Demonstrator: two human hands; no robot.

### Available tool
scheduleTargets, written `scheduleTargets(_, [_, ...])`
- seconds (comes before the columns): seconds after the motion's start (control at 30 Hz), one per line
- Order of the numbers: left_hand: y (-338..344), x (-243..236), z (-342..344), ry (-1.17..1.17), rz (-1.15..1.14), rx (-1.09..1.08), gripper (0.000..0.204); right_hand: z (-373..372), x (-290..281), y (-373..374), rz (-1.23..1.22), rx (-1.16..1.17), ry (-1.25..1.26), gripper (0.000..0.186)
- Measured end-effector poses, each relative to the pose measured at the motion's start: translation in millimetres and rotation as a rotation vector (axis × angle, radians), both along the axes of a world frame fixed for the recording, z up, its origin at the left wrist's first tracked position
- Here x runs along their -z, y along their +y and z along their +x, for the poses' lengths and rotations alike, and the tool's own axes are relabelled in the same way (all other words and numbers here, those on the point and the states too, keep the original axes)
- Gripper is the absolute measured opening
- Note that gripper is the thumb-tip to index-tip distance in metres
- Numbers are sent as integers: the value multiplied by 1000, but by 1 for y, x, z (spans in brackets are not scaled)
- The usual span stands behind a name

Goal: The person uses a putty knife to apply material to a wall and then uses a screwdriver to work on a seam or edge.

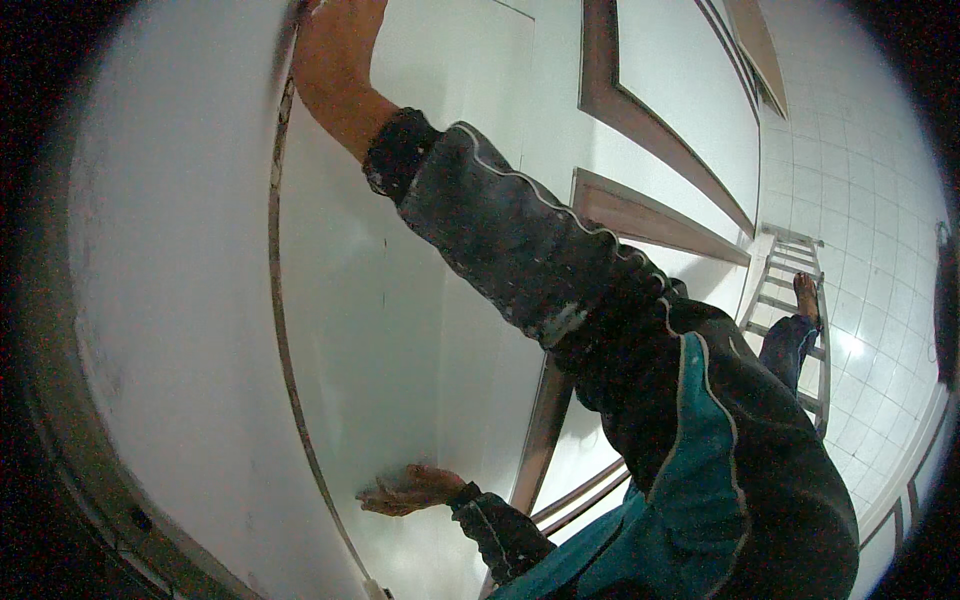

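Observation:
My right hand (340, 30) reaches to the top of the view, beside the dark gap (277, 210) between two pale surfaces. The upper edge cuts off most of its fingers, so whatever it may hold is hidden. Lower down, my left hand (415, 490) has its fingers stretched out and lies against or close to the pale wall (390, 330), with nothing seen in it. Both arms wear dark sleeves, the right one smeared with whitish marks. A bare foot (805, 292) of mine stands on a metal ladder (790, 262).
Brown wooden door frames (640, 130) run along the wall. White floor tiles (850, 270) lie around the ladder at the right. A broad white surface (170, 300) fills the left, beyond the gap. A tan board (757, 45) is at the upper right.

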State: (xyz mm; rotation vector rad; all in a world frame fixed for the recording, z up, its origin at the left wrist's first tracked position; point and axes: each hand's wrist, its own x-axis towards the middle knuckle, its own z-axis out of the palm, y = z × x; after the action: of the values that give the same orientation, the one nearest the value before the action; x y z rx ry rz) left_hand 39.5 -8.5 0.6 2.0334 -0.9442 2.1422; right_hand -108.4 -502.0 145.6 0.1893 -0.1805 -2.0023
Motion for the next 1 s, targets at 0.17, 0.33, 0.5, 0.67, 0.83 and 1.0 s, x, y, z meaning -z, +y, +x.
scheduleTargets(0.17, [-6, 2, -9, 7, 16, -2, 57, -7, 19, -3, -193, -459, 125, 48])
scheduleTargets(0.33, [-1, 3, -12, -3, -10, -8, 58, -11, 23, -9, -190, -707, -60, 34])
scheduleTargets(0.5, [-2, 1, -10, 4, -13, 2, 58, -5, 27, -13, -230, -477, -160, 48])
scheduleTargets(0.67, [1, 5, -7, 5, -21, 5, 58, 1, 16, -5, -95, -255, -146, 31])
scheduleTargets(0.83, [3, 8, -5, 8, -19, 2, 59, 18, 16, 12, -167, -114, -35, 37])
scheduleTargets(1.0, [2, 4, -6, 11, -41, 3, 59, -22, 23, 36, -195, -532, -63, 35])
